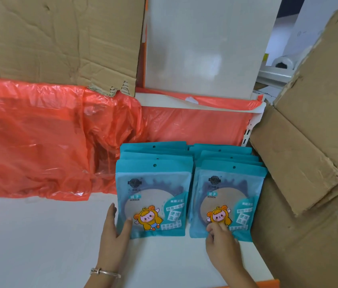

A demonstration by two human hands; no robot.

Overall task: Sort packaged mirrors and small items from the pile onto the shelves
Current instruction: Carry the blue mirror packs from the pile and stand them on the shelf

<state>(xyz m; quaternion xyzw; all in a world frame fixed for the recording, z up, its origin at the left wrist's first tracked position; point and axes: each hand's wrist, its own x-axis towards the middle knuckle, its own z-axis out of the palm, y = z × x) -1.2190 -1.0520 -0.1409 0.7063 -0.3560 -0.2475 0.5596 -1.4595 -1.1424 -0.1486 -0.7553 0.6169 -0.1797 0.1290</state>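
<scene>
Two rows of teal mirror packets stand side by side on the white shelf (39,235). The left row (153,183) and the right row (229,188) each hold several packets, one behind another, with a cartoon figure on the front. My left hand (113,231) lies with straight fingers along the left edge of the left row's front packet, thumb on its face. My right hand (220,235) rests on the lower front of the right row's front packet, its fingers curled against it.
Red plastic sheeting (39,138) covers the shelf's back left. Torn cardboard (60,38) leans behind it. A large battered cardboard box (309,142) crowds the right side. A white back panel (201,44) rises behind the packets. The shelf's front edge is orange (253,284).
</scene>
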